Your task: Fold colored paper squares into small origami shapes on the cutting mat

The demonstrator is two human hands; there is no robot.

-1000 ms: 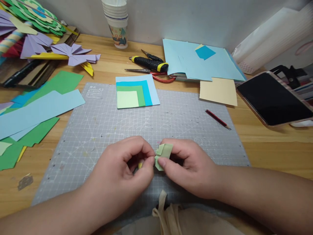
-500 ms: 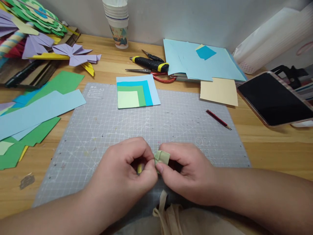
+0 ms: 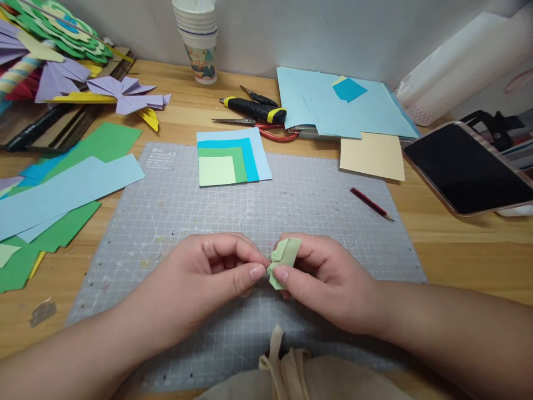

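Observation:
A small folded piece of light green paper [image 3: 291,251] is pinched between the thumb and fingers of my right hand [image 3: 333,283], above the grey cutting mat [image 3: 166,211]. My left hand [image 3: 212,272] has its thumb and forefinger pressed together at the left edge of the paper. Whether anything sits between those left fingertips is too small to tell. Beyond my hands, a stack of square papers in light blue, blue, green and pale green [image 3: 216,169] lies on the mat. To the right of it rests a dark red pencil [image 3: 370,204].
Scissors [image 3: 277,133] and a black and yellow cutter [image 3: 254,109] lie behind the mat, near paper cups [image 3: 200,55]. Light blue sheets [image 3: 308,105] and a tablet [image 3: 470,166] are at the right. Coloured paper strips [image 3: 70,189] and purple paper shapes [image 3: 125,94] fill the left.
The folded paper has been raised and tilted in my right hand, and more of it shows. My left hand has turned, and its fingers are straighter; the yellow bit under it is out of sight.

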